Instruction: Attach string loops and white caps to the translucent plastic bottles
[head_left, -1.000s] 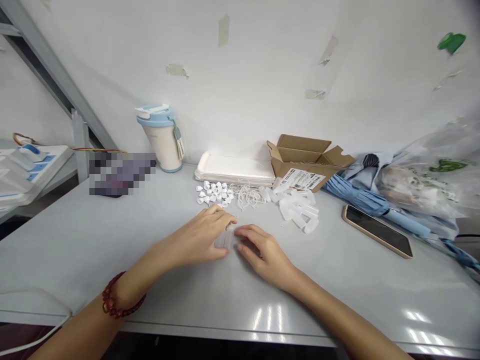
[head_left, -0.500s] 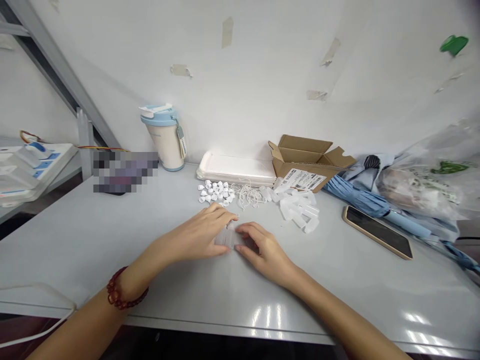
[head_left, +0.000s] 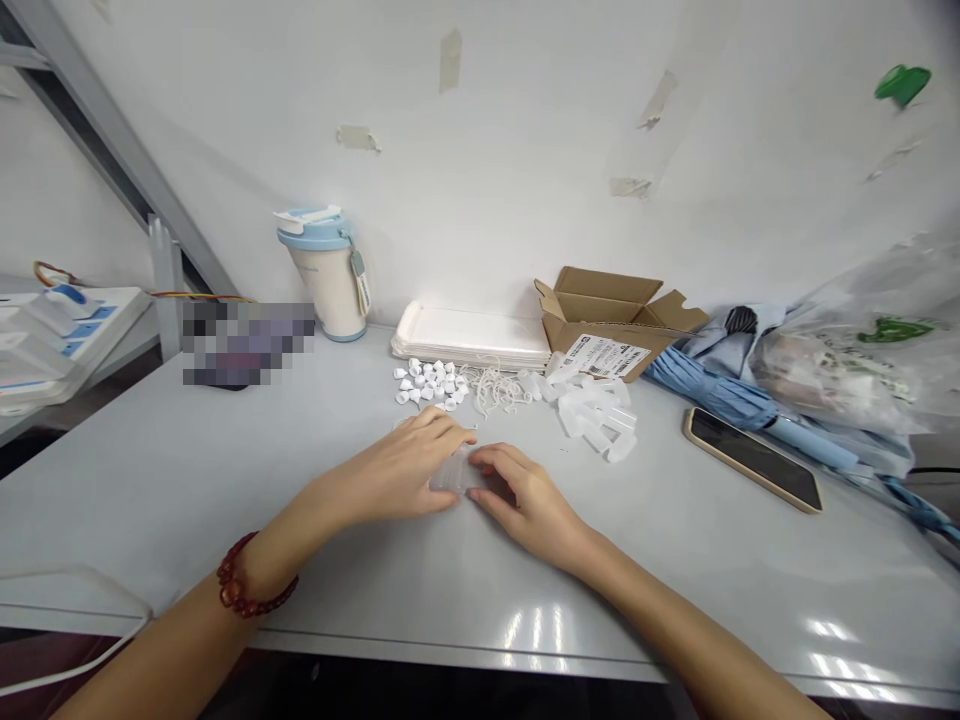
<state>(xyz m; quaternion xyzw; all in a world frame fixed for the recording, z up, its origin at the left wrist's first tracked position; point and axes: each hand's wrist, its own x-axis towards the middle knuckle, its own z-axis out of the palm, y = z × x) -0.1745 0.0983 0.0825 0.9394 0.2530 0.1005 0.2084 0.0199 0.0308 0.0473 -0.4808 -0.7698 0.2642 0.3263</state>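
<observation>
Some clear plastic pieces (head_left: 451, 473), resembling short tubes side by side, lie on the table between my hands. My left hand (head_left: 409, 462) curves over them from the left, thumb at the near side and fingers at the far side. From the right, my right hand (head_left: 529, 500) closes in with bent fingers, its fingertips and thumb at their right edge. The left hand hides part of the pieces. Beyond my hands lie small white caps (head_left: 430, 381), a heap of thin white strings (head_left: 496, 388) and loose translucent plastic sleeves (head_left: 600, 415).
An opened cardboard box (head_left: 611, 325) stands behind the sleeves, beside a stack of white flat packs (head_left: 476, 335). A cream tumbler (head_left: 334, 285) is at the back left. On the right are a phone (head_left: 752, 460), a folded blue umbrella (head_left: 712, 385) and a plastic bag (head_left: 847, 350).
Both hands stay nearly in place around the clear pieces, with only slight finger shifts. The whole view has moved a little.
</observation>
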